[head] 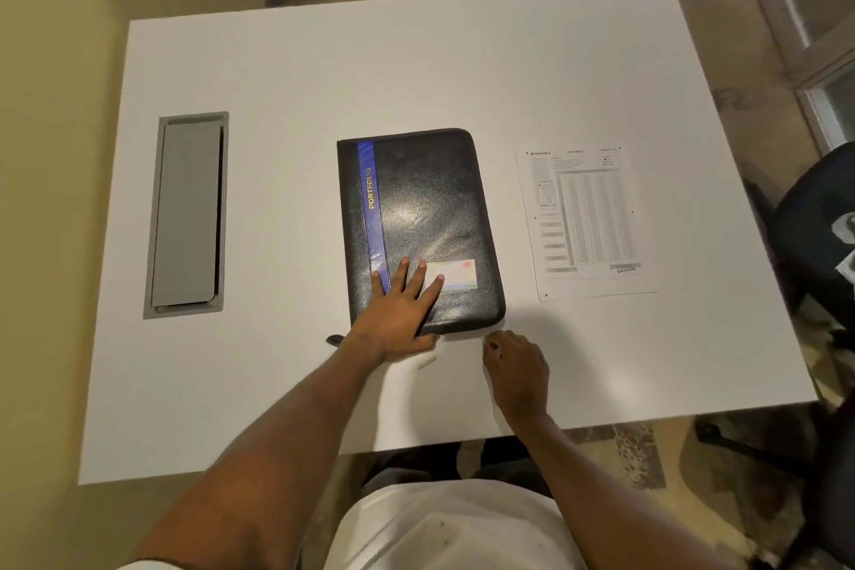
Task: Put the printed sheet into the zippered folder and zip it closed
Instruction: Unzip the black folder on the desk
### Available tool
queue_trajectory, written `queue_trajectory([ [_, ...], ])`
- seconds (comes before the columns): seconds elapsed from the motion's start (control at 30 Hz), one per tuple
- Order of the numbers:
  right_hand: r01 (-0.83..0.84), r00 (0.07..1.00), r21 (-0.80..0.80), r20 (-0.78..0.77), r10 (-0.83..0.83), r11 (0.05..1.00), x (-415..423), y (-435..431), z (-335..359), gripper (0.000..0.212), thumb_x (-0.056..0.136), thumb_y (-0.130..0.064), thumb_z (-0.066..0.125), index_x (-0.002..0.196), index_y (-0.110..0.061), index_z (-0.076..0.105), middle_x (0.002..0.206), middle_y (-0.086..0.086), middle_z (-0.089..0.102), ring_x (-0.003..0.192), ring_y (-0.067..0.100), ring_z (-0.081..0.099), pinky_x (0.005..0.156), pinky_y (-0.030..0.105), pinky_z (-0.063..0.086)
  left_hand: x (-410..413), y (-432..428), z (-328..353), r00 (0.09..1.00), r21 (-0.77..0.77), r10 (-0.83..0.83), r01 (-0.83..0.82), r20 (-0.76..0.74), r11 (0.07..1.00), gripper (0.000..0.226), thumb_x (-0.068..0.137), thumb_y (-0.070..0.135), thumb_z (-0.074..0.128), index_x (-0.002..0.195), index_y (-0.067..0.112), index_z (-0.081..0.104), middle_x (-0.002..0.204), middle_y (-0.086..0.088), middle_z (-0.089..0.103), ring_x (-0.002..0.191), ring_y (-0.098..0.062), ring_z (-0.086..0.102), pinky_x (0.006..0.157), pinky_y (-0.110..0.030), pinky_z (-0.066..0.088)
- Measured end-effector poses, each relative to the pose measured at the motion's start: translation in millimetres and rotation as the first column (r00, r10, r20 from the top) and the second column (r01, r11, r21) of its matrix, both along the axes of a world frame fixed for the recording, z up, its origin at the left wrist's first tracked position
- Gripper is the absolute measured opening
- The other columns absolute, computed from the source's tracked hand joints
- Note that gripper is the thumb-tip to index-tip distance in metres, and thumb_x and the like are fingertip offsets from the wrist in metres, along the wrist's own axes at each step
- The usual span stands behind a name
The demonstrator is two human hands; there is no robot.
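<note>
Nearest the lens, both of my bare forearms reach forward over the near edge of the white rectangular counter (462, 74). My left hand (400, 315) lies flat with fingers spread wide, palm down on the near end of the black leather-look zippered folder (425, 199), its fingertips touching the blue stripe and the pale label; it holds nothing. My right hand (516, 368) sits just off the folder's near right corner, fingers curled narrow with the fingertips drawn together at the folder's edge; whether a zip pull lies between them I cannot tell. The folder lies closed and flat at the counter's middle, its blue vertical stripe (371, 204) bearing yellow lettering that reads "PORTFOLIO". A small dark tab (334, 340) protrudes beside my left wrist at the folder's near left corner. To the right of the folder, apart from it, the white printed sheet (585, 218) lies flat on the counter, covered in fine tables. A grey rectangular hatch (187, 215) is set into the counter at left. A black office chair (819, 227) stands at the right margin.
</note>
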State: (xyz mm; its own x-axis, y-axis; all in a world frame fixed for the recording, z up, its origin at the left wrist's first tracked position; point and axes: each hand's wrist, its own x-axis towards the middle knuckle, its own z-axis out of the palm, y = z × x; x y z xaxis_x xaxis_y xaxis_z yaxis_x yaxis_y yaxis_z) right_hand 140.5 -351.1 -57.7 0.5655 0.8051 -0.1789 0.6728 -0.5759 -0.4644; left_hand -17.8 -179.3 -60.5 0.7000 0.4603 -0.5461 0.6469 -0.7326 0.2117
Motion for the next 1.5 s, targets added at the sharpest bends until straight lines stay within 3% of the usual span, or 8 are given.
queue_trajectory([
  [0.37, -0.154, 0.988, 0.024, 0.014, 0.154, 0.988, -80.5, 17.8, -21.9, 0.009, 0.084, -0.015, 0.078, 0.091, -0.018, 0.074, 0.077, -0.003, 0.071, 0.073, 0.020, 0.066, 0.070, 0.033, 0.051, -5.8, 3.5, -2.3, 0.998, 0.028, -0.064, 0.064, -0.003, 0.998, 0.102, 0.094, 0.073, 0.049, 0.167, 0.018, 0.004, 0.175, -0.015, -0.001, 0.160, -0.045, -0.008, 0.120, -0.077, 0.015],
  [0.7, -0.120, 0.992, -0.027, -0.043, 0.119, 0.992, -118.4, 25.9, -23.5, 0.003, 0.089, -0.018, 0.073, 0.091, -0.016, 0.074, 0.078, 0.001, 0.072, 0.073, 0.022, 0.067, 0.073, 0.035, 0.052, -19.3, 14.7, -3.1, 0.990, 0.023, -0.140, 0.141, -0.029, 0.990, 0.097, 0.098, 0.069, 0.049, 0.167, 0.019, 0.003, 0.175, -0.015, 0.000, 0.160, -0.045, -0.005, 0.122, -0.073, 0.017],
  [0.87, -0.109, 0.993, -0.025, -0.041, 0.108, 0.994, -137.2, 37.9, -19.1, 0.005, 0.084, -0.018, 0.077, 0.080, -0.019, 0.074, 0.069, -0.003, 0.071, 0.063, 0.016, 0.065, 0.065, 0.027, 0.050, -10.4, 19.1, 4.1, 0.985, 0.013, -0.171, 0.172, -0.035, 0.985, 0.096, 0.098, 0.068, 0.048, 0.167, 0.018, 0.004, 0.175, -0.016, 0.003, 0.160, -0.047, -0.001, 0.120, -0.072, 0.027],
  [1.0, -0.137, 0.981, 0.103, -0.127, 0.150, 0.985, -154.5, 54.1, -15.2, 0.015, 0.069, -0.004, 0.081, 0.062, -0.013, 0.072, 0.060, 0.002, 0.070, 0.055, 0.018, 0.062, 0.056, 0.022, 0.035, 5.4, 12.4, 10.3, 0.991, 0.033, -0.133, 0.132, 0.031, 0.991, 0.091, 0.100, 0.062, 0.050, 0.166, 0.017, 0.008, 0.174, -0.017, 0.010, 0.159, -0.048, 0.005, 0.117, -0.071, 0.032],
  [1.1, -0.108, 0.978, 0.108, -0.165, 0.124, 0.988, -159.3, 57.4, -13.6, 0.016, 0.066, 0.001, 0.080, 0.060, -0.009, 0.070, 0.059, 0.007, 0.069, 0.054, 0.022, 0.063, 0.055, 0.024, 0.033, 9.0, 8.9, 12.2, 0.994, 0.041, -0.104, 0.102, 0.039, 0.994, 0.090, 0.099, 0.059, 0.053, 0.166, 0.016, 0.009, 0.174, -0.015, 0.013, 0.159, -0.046, 0.008, 0.117, -0.068, 0.032],
  [1.2, -0.066, 0.972, 0.041, -0.224, 0.073, 0.997, -153.4, 50.9, -18.1, 0.010, 0.085, -0.010, 0.073, 0.081, -0.002, 0.075, 0.078, 0.014, 0.075, 0.071, 0.031, 0.070, 0.062, 0.029, 0.047, 8.6, 1.9, 11.1, 0.997, 0.049, -0.068, 0.066, 0.027, 0.997, 0.087, 0.100, 0.050, 0.056, 0.166, 0.014, 0.012, 0.173, -0.013, 0.018, 0.159, -0.045, 0.014, 0.114, -0.064, 0.039],
  [1.3, -0.284, 0.952, -0.021, -0.126, 0.279, 0.959, -134.1, 38.8, -20.1, 0.026, 0.095, -0.034, 0.067, 0.101, -0.011, 0.079, 0.094, 0.006, 0.078, 0.088, 0.026, 0.071, 0.080, 0.033, 0.053, 10.4, -9.3, 8.2, 1.000, 0.036, -0.018, 0.017, 0.025, 0.999, 0.077, 0.103, 0.034, 0.051, 0.166, 0.012, 0.013, 0.174, -0.013, 0.018, 0.158, -0.044, 0.017, 0.113, -0.064, 0.041],
  [1.5, -0.436, 0.899, -0.117, -0.009, 0.438, 0.892, -75.2, 14.9, -13.0, 0.023, 0.098, -0.031, 0.056, 0.115, -0.021, 0.068, 0.112, -0.002, 0.070, 0.105, 0.019, 0.063, 0.090, 0.032, 0.048, 10.0, -27.8, 7.0, 0.991, 0.037, 0.124, -0.126, 0.053, 0.991, 0.064, 0.109, 0.028, 0.037, 0.166, 0.010, 0.014, 0.174, -0.012, 0.018, 0.159, -0.043, 0.019, 0.116, -0.061, 0.037],
])
